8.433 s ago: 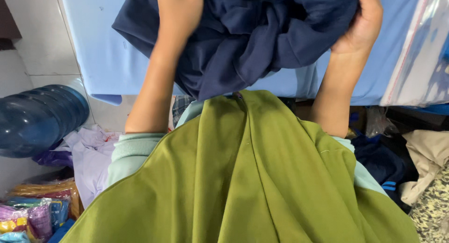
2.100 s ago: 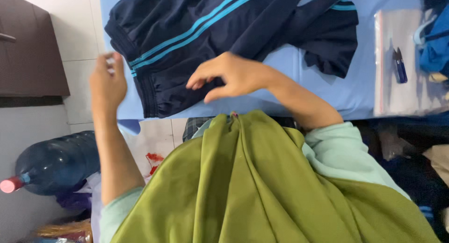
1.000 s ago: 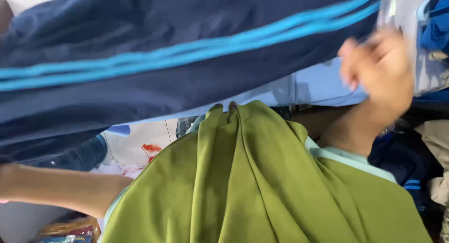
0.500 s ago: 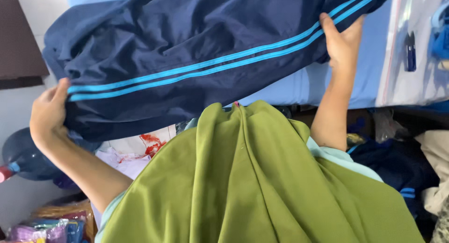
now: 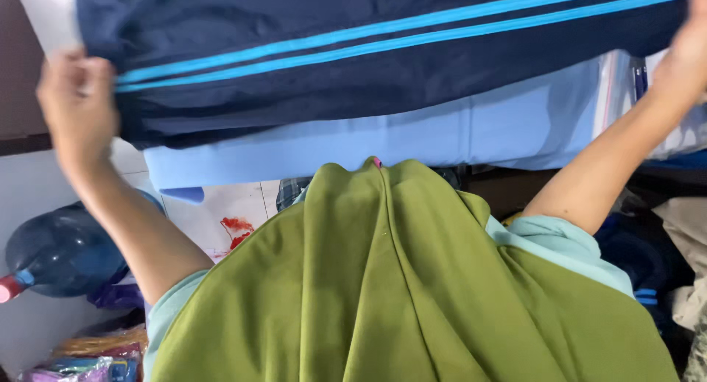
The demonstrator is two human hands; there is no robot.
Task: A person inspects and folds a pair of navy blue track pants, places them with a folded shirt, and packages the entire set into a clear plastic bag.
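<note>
The left hand [image 5: 77, 102] is clenched on one end of the navy track pants [image 5: 383, 58], which carry two light-blue side stripes. The right hand [image 5: 685, 54] grips the other end at the right edge, partly out of view. The pants are stretched wide between the hands, above the light-blue tabletop [image 5: 442, 135]. Near the camera hangs green cloth [image 5: 398, 294]; low on the left lies a blue water bottle [image 5: 62, 253].

Both arms are raised and spread wide; the left hand [image 5: 77, 106] and right hand [image 5: 685, 54] are closed in grips.
</note>
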